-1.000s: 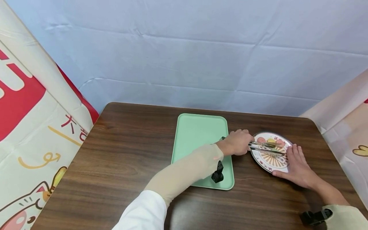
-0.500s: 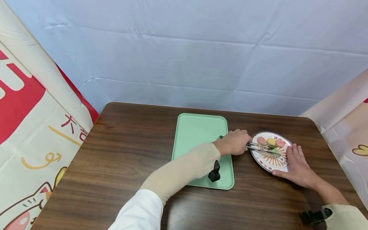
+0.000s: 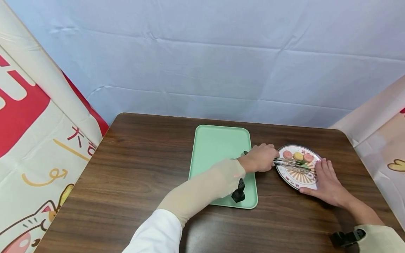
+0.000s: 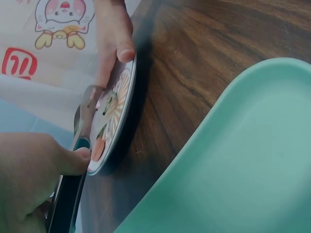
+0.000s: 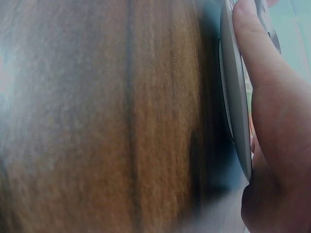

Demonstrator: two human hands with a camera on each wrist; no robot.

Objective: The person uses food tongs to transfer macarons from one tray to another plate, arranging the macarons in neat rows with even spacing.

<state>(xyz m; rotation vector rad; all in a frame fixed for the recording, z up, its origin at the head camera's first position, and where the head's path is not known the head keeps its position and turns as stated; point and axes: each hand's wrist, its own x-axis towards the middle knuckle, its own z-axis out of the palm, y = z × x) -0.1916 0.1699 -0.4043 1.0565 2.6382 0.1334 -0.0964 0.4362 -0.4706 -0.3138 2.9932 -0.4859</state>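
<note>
My left hand (image 3: 262, 157) reaches across and grips metal tongs (image 3: 286, 162) with a black handle, its thumb along one side in the left wrist view. The tongs' arms point right, low over a round white patterned plate (image 3: 289, 177). Between or beneath their tips shows a small green piece (image 3: 305, 166). Two pink slices, including one at the left (image 3: 287, 154), and a yellow slice (image 3: 298, 155) lie along the plate's far side. My right hand (image 3: 329, 184) rests on the plate's right rim with fingers spread and straight; the right wrist view shows its thumb (image 5: 257, 43) on the rim.
A light green tray (image 3: 218, 144) lies on the brown wooden table (image 3: 148, 168), left of the plate and under my left forearm. A pale blue cloth (image 3: 202, 63) hangs behind the table, with printed cloths at both sides.
My left hand shifted slightly left with the tongs, then back right toward the plate. The green piece, hard to see at first, came into view near the tips. My right hand stayed put.
</note>
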